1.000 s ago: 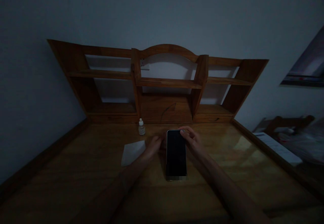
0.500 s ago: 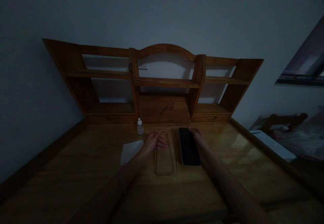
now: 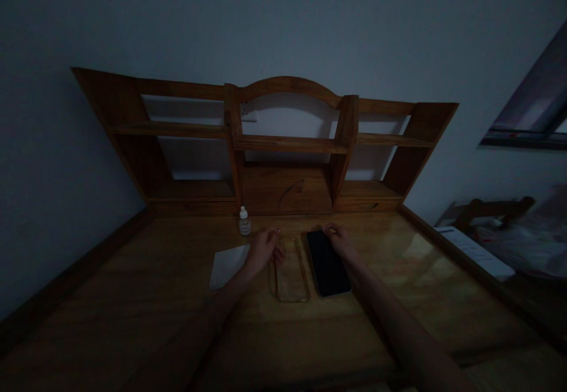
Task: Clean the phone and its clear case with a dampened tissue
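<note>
A clear phone case (image 3: 292,299) lies on the wooden desk in front of me. My left hand (image 3: 264,251) is closed at its upper left edge, fingers curled around the rim. Just right of the case is a black phone (image 3: 328,265), slightly tilted to the left at its top. My right hand (image 3: 339,239) grips the phone's upper right corner, thumb and fingers near the top edge. Left of my left hand lies a white sheet (image 3: 228,265), partly behind my forearm. Behind the sheet stands a small dropper bottle (image 3: 244,222) with a white cap.
A wooden shelf unit (image 3: 287,144) runs along the back of the desk (image 3: 155,297) against the wall. Raised wooden rims edge both sides. Beyond the right rim are a white box or paper (image 3: 476,252), a chair back (image 3: 500,208) and plastic bags.
My left hand has closed its fingers on the case's edge, and the case looks slightly shifted. My right hand and the phone's top end have moved a little to the left.
</note>
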